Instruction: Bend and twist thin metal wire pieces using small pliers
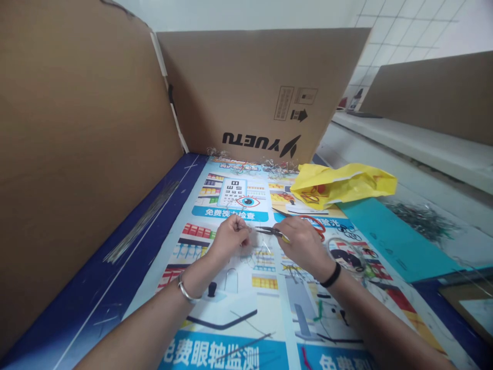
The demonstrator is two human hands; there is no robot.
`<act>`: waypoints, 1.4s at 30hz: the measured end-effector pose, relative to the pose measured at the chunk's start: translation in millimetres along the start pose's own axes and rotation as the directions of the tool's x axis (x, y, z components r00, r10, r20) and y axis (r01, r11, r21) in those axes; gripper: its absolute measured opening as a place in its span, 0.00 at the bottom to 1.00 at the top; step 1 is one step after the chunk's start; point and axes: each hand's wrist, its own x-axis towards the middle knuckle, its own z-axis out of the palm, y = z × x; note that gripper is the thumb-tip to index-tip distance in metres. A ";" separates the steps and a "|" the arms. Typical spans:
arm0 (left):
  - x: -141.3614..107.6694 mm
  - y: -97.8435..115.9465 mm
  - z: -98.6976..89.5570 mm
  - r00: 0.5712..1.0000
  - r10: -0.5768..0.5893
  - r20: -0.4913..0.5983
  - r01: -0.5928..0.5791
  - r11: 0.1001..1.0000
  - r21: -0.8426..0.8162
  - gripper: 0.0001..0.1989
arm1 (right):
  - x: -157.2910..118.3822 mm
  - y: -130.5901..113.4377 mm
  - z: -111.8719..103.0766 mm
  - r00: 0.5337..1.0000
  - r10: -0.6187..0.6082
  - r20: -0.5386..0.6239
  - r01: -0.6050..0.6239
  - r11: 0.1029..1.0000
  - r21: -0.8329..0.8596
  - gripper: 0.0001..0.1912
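Observation:
In the middle of the printed poster (223, 318), my right hand (302, 239) grips a pair of pliers (269, 230) with dark, narrow jaws and yellow on the handle. The jaws point left, close to the fingertips of my left hand (233, 236). Those fingers are pinched on thin wire (265, 246), of which fine silvery strands show between the hands; its full shape is too small to make out. Just beyond my right hand lie scissors with orange-red handles (318, 226), partly covered by the hand.
A bundle of straight wires (142, 221) lies on the blue table at left. A yellow bag (350, 185), black rings (350, 234), a coil of wire (342, 252) and a tangled wire heap (421, 221) are at right. Cardboard panels (254, 82) stand behind and left.

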 end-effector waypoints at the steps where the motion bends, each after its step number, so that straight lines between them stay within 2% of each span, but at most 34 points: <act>1: -0.5 0.7 0.0 1.000 -0.009 -0.003 0.009 1.000 -0.013 0.09 | 0.3 0.6 -1.3 1.000 0.008 -0.006 -0.008 1.000 -0.026 0.08; 7: -1.9 -1.7 -1.5 0.999 -0.033 -0.031 0.029 0.992 -0.120 0.10 | 1.7 -5.3 -11.7 0.997 0.057 -0.049 -0.060 0.996 -0.059 0.08; 12: -1.9 -3.2 3.1 0.997 0.021 -0.070 -0.029 0.992 -0.122 0.09 | 1.4 -24.1 -24.2 0.980 0.112 0.167 -0.101 0.992 -0.072 0.08; 18: -5.5 1.0 8.4 0.997 0.023 -0.072 -0.028 0.997 -0.073 0.10 | 0.4 -25.9 -22.6 0.960 0.216 0.179 -0.176 0.961 -0.214 0.07; 26: -7.6 3.1 9.4 0.998 0.011 -0.063 -0.012 1.000 -0.028 0.09 | 0.2 -27.5 -22.2 0.973 0.181 0.143 -0.154 0.971 -0.183 0.07; 32: -7.8 -3.5 8.3 0.999 0.039 -0.027 -0.038 0.998 0.048 0.07 | 1.6 -28.1 -21.0 0.989 0.094 0.114 -0.074 0.983 -0.165 0.06; 42: -8.3 -3.3 8.6 0.999 0.036 -0.032 -0.036 0.999 -0.001 0.06 | 0.5 -28.8 -20.2 0.989 0.054 0.139 -0.016 0.966 -0.257 0.07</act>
